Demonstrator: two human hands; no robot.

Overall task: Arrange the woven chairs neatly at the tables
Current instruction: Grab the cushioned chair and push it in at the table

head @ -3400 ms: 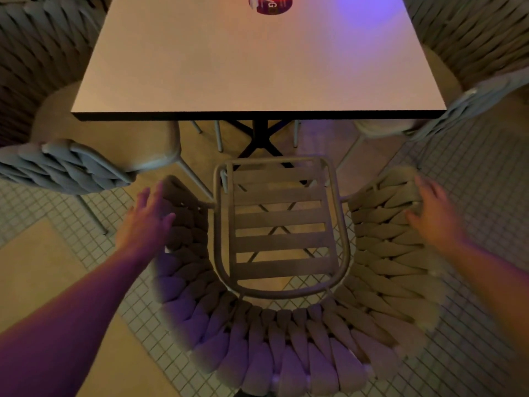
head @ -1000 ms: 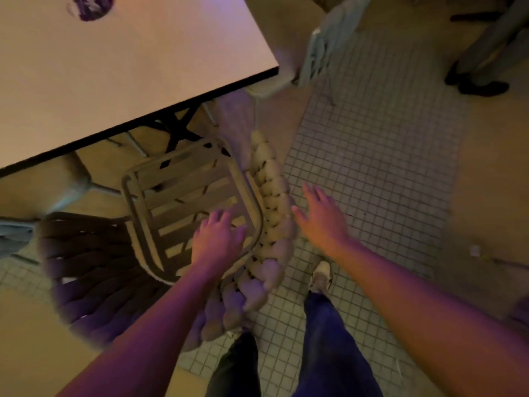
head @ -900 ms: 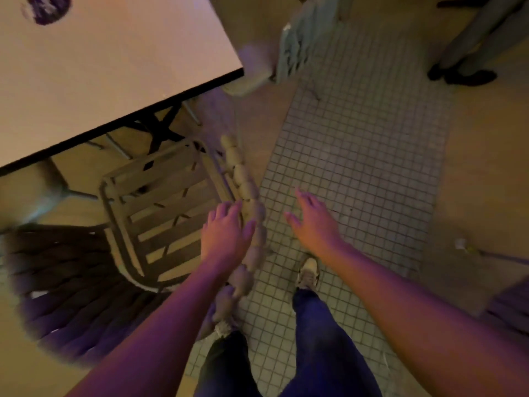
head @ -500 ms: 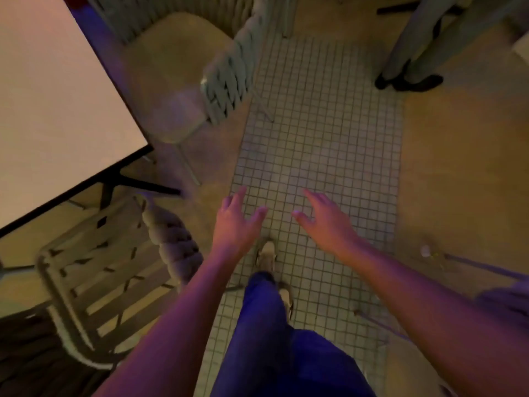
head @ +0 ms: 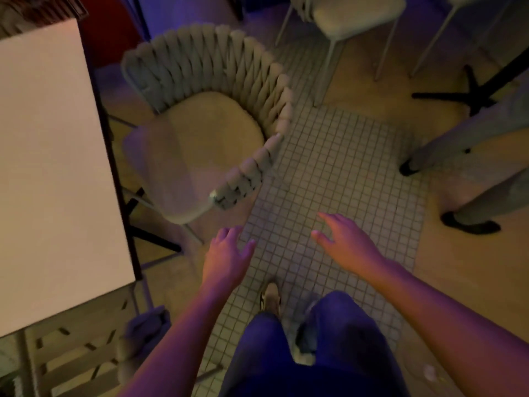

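Observation:
A woven chair (head: 217, 81) with a pale seat cushion stands at the right side of the square light table (head: 48, 173), its seat angled toward the table. My left hand (head: 226, 253) hovers open just below the near end of its woven arm, not touching it. My right hand (head: 343, 245) is open over the tiled floor, farther right. A second woven chair with a slatted seat (head: 74, 356) sits at the table's near edge, bottom left.
Another chair (head: 355, 12) with thin metal legs stands at the top. A black table base (head: 472, 93) is at the upper right. A person's legs and dark shoes (head: 469, 224) stand at the right. Small-tiled floor (head: 337, 173) runs between.
I have let go of the slatted-seat chair and turned right. Both hands came off it and now reach open toward the cushioned woven chair, which has come into fuller view.

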